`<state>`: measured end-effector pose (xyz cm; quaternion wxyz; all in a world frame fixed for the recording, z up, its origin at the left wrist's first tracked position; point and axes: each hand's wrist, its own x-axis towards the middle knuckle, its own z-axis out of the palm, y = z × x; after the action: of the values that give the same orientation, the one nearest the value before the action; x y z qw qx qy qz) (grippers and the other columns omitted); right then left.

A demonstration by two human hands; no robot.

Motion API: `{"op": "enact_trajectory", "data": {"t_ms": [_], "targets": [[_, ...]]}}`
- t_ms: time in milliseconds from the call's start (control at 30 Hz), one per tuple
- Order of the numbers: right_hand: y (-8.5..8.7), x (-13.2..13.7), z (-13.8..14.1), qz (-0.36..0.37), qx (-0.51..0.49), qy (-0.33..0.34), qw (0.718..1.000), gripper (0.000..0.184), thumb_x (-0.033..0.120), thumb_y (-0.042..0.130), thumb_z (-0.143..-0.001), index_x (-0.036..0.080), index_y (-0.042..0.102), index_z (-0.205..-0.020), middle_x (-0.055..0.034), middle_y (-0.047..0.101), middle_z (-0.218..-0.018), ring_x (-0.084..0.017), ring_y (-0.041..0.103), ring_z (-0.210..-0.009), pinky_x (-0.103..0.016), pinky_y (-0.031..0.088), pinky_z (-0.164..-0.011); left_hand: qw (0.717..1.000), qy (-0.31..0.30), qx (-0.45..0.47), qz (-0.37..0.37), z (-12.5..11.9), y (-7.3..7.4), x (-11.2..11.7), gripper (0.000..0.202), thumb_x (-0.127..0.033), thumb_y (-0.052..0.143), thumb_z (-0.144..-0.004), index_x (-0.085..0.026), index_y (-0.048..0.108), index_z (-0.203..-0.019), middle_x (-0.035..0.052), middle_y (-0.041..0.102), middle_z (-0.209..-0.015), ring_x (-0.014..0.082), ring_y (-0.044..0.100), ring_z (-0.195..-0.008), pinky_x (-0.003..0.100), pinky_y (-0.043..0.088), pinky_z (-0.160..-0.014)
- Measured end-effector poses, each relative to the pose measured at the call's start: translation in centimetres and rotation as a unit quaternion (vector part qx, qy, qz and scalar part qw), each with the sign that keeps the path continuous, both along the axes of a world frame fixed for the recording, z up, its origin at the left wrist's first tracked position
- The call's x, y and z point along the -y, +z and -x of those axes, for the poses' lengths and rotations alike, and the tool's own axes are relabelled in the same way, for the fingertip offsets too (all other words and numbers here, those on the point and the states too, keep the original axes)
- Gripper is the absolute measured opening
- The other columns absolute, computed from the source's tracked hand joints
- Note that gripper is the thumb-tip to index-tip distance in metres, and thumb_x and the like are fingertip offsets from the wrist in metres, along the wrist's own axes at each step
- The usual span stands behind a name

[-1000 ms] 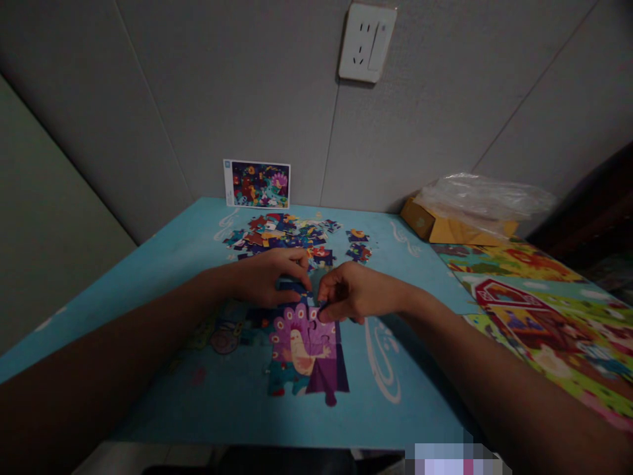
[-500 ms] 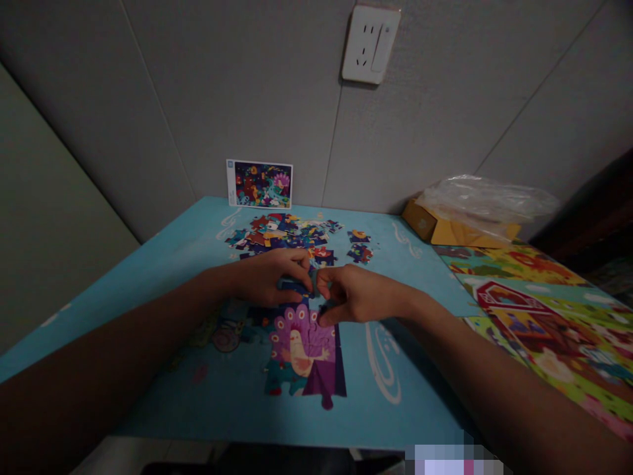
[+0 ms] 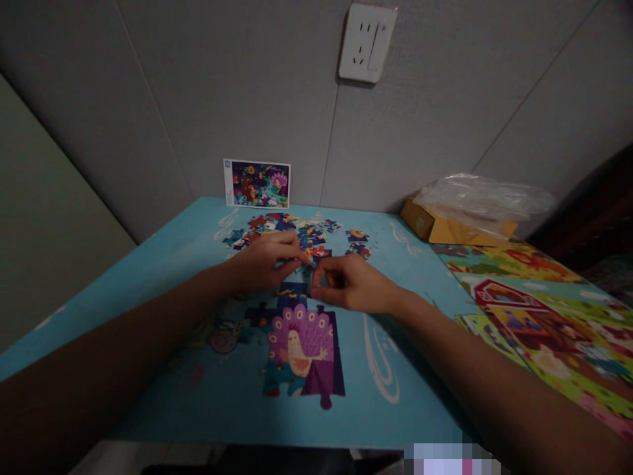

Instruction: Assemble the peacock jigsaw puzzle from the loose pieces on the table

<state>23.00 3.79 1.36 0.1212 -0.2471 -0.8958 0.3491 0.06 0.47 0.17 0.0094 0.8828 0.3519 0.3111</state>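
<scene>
On the table, the joined part of a jigsaw puzzle [image 3: 301, 349] shows a purple peacock, with dark blue pieces attached at its upper left. My right hand [image 3: 349, 284] is just beyond its top edge, thumb and index finger pinched around a small puzzle piece [image 3: 310, 282] seen nearly edge-on. Close by on the left, my left hand [image 3: 264, 260] has its fingers stretched toward the right fingertips, thumb apart. Whether its index fingertip touches the piece I cannot tell. Behind both hands lies a heap of loose puzzle pieces [image 3: 260, 227], partly hidden by my left hand.
A picture card [image 3: 260, 185] of the puzzle leans against the wall. Two loose piece groups lie right of the heap, including an orange-marked piece [image 3: 357, 235]. At the right are a yellow box [image 3: 445, 227] with a clear plastic bag [image 3: 479, 194] and a farm-scene puzzle [image 3: 548, 323].
Both hands have moved slightly up and away from the peacock section, uncovering its upper right part. My right thumb has left the peacock's edge and closed toward the index finger.
</scene>
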Motion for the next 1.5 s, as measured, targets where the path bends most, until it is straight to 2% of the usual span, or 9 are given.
{"op": "enact_trajectory", "data": {"t_ms": [67,200,500,700,1067,1233,1500], "targets": [[0.0,0.0,0.0,-0.001,0.012,0.031,0.999,0.017,0.024,0.074,-0.079,0.014,0.070,-0.092,0.0076,0.048,-0.055,-0.006,0.042,-0.049,-0.022,0.028,-0.052,0.999,0.037,0.003,-0.029,0.1,0.0,-0.2,0.022,-0.017,0.052,-0.093,-0.013,0.073,-0.093,0.0063,0.059,-0.082,0.0156,0.056,-0.076,0.028,0.043,-0.069],[0.1,0.2,-0.1,-0.001,0.038,0.089,0.995,0.012,0.020,0.076,-0.077,0.014,0.073,-0.087,0.0060,0.053,-0.059,-0.006,0.047,-0.051,-0.021,0.031,-0.054,0.998,0.056,-0.007,-0.021,0.2,-0.2,-0.4,0.023,-0.018,0.052,-0.092,-0.014,0.074,-0.091,0.0060,0.060,-0.082,0.0147,0.057,-0.075,0.027,0.044,-0.068],[0.2,-0.2,-0.4,0.008,0.053,0.100,0.994,0.003,0.013,0.072,-0.079,0.013,0.069,-0.081,0.0045,0.056,-0.061,-0.006,0.048,-0.054,-0.020,0.032,-0.055,0.998,0.054,-0.036,-0.015,0.1,-0.2,-0.2,0.023,-0.018,0.052,-0.092,-0.016,0.075,-0.087,0.0054,0.062,-0.080,0.0146,0.057,-0.074,0.028,0.043,-0.068],[0.2,-0.4,-0.6,-0.018,0.038,0.129,0.991,0.018,0.006,0.061,-0.078,0.013,0.071,-0.090,0.0037,0.057,-0.065,-0.007,0.048,-0.055,-0.019,0.032,-0.054,0.997,0.061,-0.047,0.000,0.2,-0.3,-0.4,0.023,-0.019,0.053,-0.092,-0.014,0.075,-0.088,0.0066,0.062,-0.080,0.0161,0.057,-0.075,0.029,0.042,-0.068],[0.2,-0.6,-0.7,-0.042,0.051,0.144,0.987,0.026,-0.002,0.055,-0.072,0.013,0.071,-0.086,0.0017,0.062,-0.067,-0.008,0.049,-0.057,-0.020,0.033,-0.054,0.987,0.096,-0.093,0.093,0.6,-0.5,-0.7,0.022,-0.031,0.065,-0.088,-0.016,0.074,-0.101,0.0072,0.062,-0.093,0.0207,0.059,-0.090,0.034,0.045,-0.082],[0.1,-0.7,-0.6,-0.046,0.047,0.146,0.987,0.027,-0.001,0.054,-0.072,0.014,0.071,-0.086,0.0028,0.061,-0.067,-0.007,0.050,-0.057,-0.019,0.033,-0.055,0.987,0.095,-0.094,0.092,0.7,-0.6,-0.9,0.024,-0.036,0.068,-0.086,-0.018,0.073,-0.102,0.0065,0.062,-0.093,0.0203,0.059,-0.090,0.034,0.045,-0.081],[0.2,-0.8,-0.7,-0.054,0.045,0.150,0.986,0.026,-0.001,0.053,-0.071,0.014,0.071,-0.083,0.0012,0.064,-0.069,-0.009,0.052,-0.059,-0.021,0.034,-0.058,0.987,0.114,-0.093,0.070,0.8,-0.6,-0.9,0.019,-0.030,0.065,-0.087,-0.018,0.074,-0.098,0.0065,0.063,-0.092,0.0194,0.060,-0.088,0.033,0.045,-0.079]]}}
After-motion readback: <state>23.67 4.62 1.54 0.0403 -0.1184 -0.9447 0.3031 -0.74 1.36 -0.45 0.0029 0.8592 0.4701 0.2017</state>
